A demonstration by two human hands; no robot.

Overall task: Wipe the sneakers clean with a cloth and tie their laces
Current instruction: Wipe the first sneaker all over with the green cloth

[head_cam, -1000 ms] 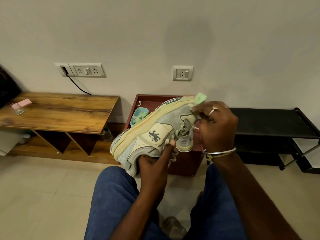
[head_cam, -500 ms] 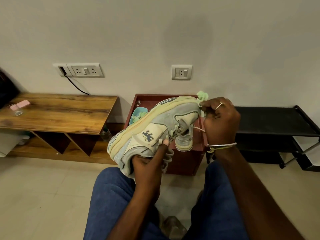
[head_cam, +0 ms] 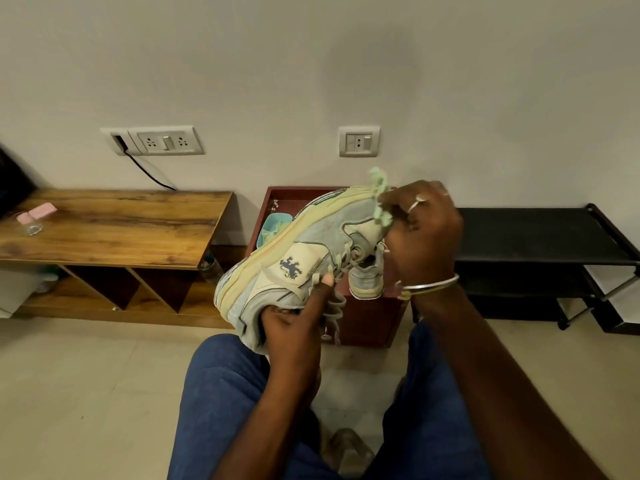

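My left hand (head_cam: 294,327) grips a grey and cream sneaker (head_cam: 304,251) from below at its heel opening, holding it on its side above my knees, sole turned up and away. A blue lion logo shows on its side. My right hand (head_cam: 420,233) is closed on a pale green cloth (head_cam: 380,199) and presses it against the sneaker's toe end. Loose laces (head_cam: 334,306) hang below the shoe near my left thumb. A second shoe (head_cam: 348,452) lies on the floor between my legs, mostly hidden.
A dark red box (head_cam: 367,317) stands against the wall behind the sneaker, with a teal item (head_cam: 272,225) inside. A wooden bench (head_cam: 114,230) with a glass (head_cam: 29,225) is at left. A black rack (head_cam: 540,244) is at right. Tiled floor lies below.
The sneaker has tilted and shifted slightly left and up. My right hand with the cloth has moved up along the toe end.
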